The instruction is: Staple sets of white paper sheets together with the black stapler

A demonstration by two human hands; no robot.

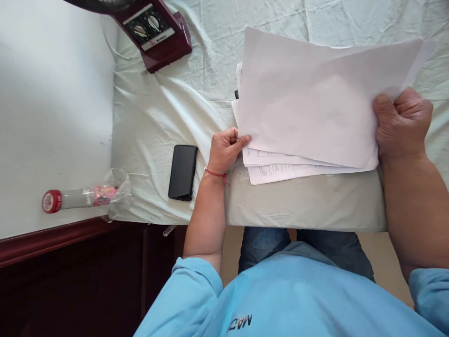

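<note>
At the far left, on the white ledge [52, 107] beside the bed, a clear plastic bottle with a red cap and a pink label [75, 198] lies on its side inside a crinkled transparent plastic wrapper [117, 185]; whether anything is in the bottle cannot be told. Further in, at the top, the dark red base of an electric fan with two dials [154, 32] stands on the pale green bedsheet [157, 112]. Below it a black smartphone [183, 172] lies face up on the sheet, just beside the left wrist.

The left hand [226, 150], with a thin red string bracelet [216, 174] at the wrist, is curled into a loose fist, its thumb and fingers pinching the lower left corner of a large blank white sheet of paper [308, 103]. This top sheet is lifted and slightly bowed above a small stack of printed white papers [280, 168] that rests on the bedsheet near the bed's front edge. The right hand [401, 124] is closed in a fist on the sheet's right edge, thumb on top, forearm running down to a light blue sleeve [430, 292]. Blue jeans [305, 248] show below the bed's edge.
</note>
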